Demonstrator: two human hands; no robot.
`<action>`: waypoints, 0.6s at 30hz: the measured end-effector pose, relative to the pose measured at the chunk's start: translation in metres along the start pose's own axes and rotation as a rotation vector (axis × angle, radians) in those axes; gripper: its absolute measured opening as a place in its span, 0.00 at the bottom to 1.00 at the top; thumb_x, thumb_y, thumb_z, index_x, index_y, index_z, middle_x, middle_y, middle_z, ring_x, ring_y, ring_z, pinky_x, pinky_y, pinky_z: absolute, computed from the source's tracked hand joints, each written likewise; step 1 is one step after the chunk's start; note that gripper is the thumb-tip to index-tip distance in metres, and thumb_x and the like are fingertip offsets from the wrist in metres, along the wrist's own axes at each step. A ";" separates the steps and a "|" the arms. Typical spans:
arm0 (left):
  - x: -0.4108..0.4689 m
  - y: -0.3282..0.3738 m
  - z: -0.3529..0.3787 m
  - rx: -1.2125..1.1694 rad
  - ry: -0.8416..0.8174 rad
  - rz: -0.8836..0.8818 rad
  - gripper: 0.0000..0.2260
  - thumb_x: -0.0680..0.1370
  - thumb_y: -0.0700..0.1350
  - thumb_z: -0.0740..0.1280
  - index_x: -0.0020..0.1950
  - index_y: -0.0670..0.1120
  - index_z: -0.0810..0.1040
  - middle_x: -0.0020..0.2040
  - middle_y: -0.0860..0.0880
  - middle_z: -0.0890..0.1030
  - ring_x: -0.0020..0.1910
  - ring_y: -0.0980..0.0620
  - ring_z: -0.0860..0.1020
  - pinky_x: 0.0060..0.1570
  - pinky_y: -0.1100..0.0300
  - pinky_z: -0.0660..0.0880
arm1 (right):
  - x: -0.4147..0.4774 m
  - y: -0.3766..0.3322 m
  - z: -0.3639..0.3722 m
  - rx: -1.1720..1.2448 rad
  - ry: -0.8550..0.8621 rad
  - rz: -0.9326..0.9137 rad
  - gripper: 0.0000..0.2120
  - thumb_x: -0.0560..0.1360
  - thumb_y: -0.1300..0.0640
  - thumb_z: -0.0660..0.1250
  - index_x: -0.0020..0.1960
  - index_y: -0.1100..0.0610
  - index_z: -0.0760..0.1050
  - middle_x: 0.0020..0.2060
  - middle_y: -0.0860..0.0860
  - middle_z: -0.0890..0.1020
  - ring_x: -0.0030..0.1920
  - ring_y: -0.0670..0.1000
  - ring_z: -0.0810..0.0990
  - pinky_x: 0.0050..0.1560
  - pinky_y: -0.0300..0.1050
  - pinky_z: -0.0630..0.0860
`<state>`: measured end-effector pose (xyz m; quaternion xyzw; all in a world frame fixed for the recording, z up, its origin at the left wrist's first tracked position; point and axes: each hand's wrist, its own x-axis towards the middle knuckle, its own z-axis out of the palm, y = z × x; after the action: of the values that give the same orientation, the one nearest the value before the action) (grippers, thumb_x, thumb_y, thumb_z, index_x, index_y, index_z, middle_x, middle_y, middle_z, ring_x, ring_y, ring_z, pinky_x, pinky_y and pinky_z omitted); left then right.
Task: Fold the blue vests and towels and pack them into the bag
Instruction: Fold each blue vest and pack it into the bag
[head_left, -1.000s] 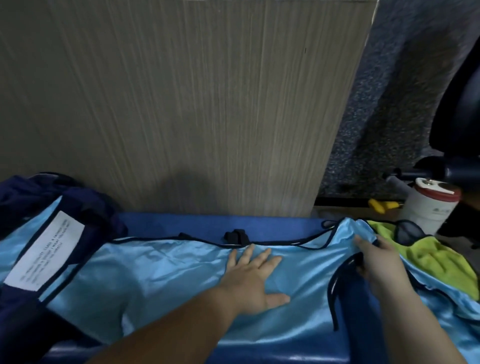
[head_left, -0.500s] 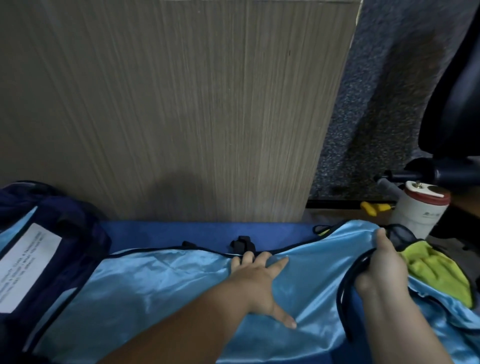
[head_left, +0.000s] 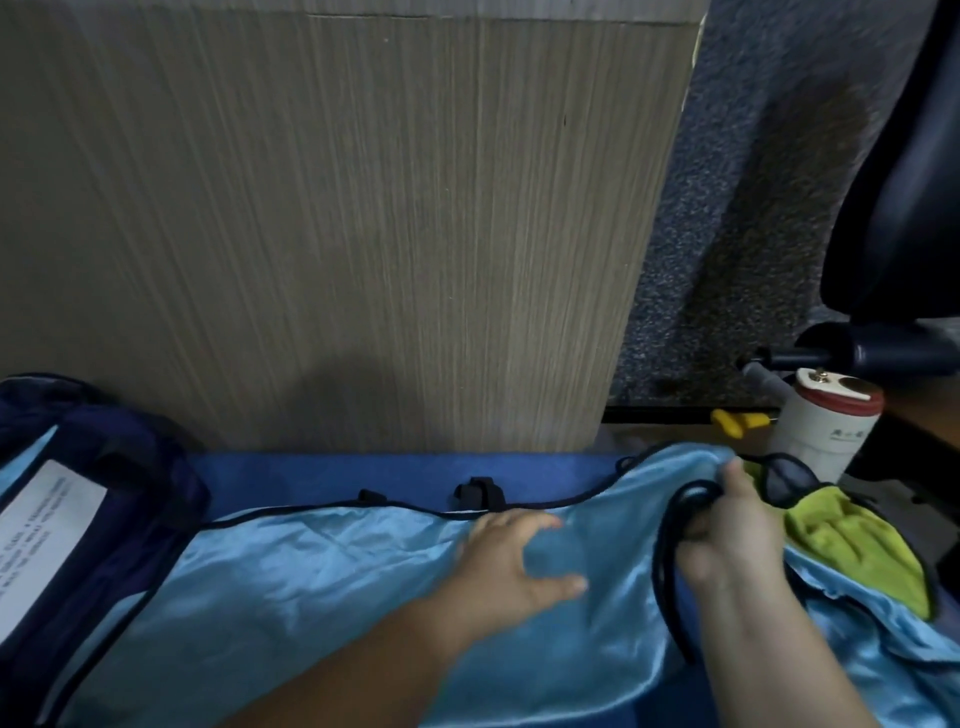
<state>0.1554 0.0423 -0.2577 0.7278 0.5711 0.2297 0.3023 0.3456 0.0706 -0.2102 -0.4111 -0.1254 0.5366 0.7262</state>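
Blue vest (head_left: 337, 582): light-blue satin with black piping, spread flat across the bottom of the frame on a blue mat (head_left: 363, 470).
Left hand (head_left: 511, 561): lower centre, resting on the vest; fingers arched with their tips on the satin, thumb splayed to the right; blurred.
Right hand (head_left: 727, 535): lower right, fingers curled round the vest's black-edged loop, bunching its right end.
Bag (head_left: 130, 519): navy, at the left edge, open, white label on its light-blue lining; meets the vest's left end.
Towel (head_left: 852, 540): yellow-green, right edge, just beyond the right hand.
Buckle (head_left: 478, 491): black, at the vest's top edge, centre.
Canister (head_left: 826, 426): white, red lid, upright behind the towel.
Panel (head_left: 337, 234): wood-grain, upright, filling the upper left and centre.
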 end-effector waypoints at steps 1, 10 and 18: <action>-0.004 0.001 -0.003 -0.164 0.063 -0.026 0.22 0.72 0.62 0.71 0.63 0.59 0.74 0.65 0.57 0.73 0.67 0.58 0.69 0.66 0.65 0.66 | -0.002 0.004 0.004 -0.011 -0.078 0.001 0.15 0.82 0.50 0.60 0.62 0.59 0.75 0.55 0.58 0.81 0.50 0.54 0.82 0.56 0.52 0.77; -0.018 -0.026 -0.044 -1.358 0.040 -0.402 0.38 0.73 0.70 0.54 0.64 0.40 0.79 0.59 0.36 0.81 0.59 0.39 0.80 0.62 0.45 0.73 | -0.059 0.064 0.023 -0.665 -0.899 0.210 0.34 0.67 0.47 0.78 0.68 0.39 0.66 0.54 0.52 0.83 0.57 0.51 0.82 0.61 0.44 0.74; -0.030 -0.051 -0.065 -0.743 0.224 -0.460 0.12 0.74 0.49 0.73 0.55 0.46 0.80 0.49 0.44 0.85 0.49 0.45 0.84 0.57 0.42 0.78 | -0.036 0.067 0.014 -1.378 -0.802 -0.070 0.12 0.73 0.55 0.73 0.55 0.44 0.77 0.48 0.43 0.79 0.50 0.44 0.79 0.55 0.39 0.77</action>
<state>0.0687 0.0329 -0.2469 0.3944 0.6261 0.4234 0.5226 0.2774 0.0507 -0.2411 -0.5389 -0.6934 0.4224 0.2245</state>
